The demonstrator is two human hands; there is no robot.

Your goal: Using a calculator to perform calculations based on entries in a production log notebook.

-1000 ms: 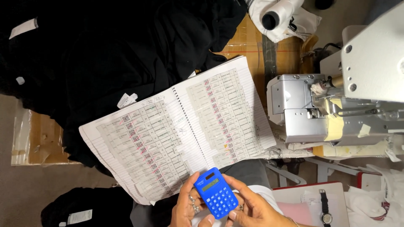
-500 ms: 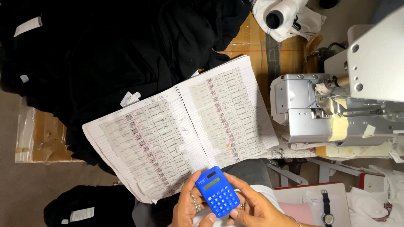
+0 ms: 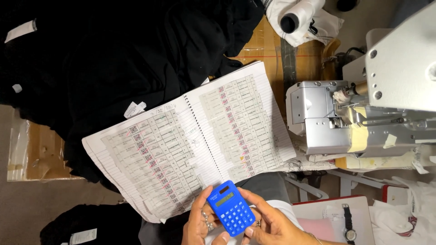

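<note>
A small blue calculator [image 3: 230, 208] is held low in the middle of the view. My left hand [image 3: 200, 222], with rings on its fingers, cups its left side. My right hand [image 3: 268, 222] supports it from the right and underneath, thumb near the keys. Just above the hands lies an open spiral notebook [image 3: 190, 143], its two pages covered with rows of small stuck-on labels.
A large heap of black fabric [image 3: 113, 59] fills the upper left. A grey sewing machine [image 3: 363, 109] stands at the right, with a white thread cone [image 3: 297, 16] above it. A wristwatch [image 3: 347, 224] lies on a white tray at lower right. Cardboard [image 3: 41, 154] shows at left.
Both hands and the calculator stay put; the view has only drifted slightly.
</note>
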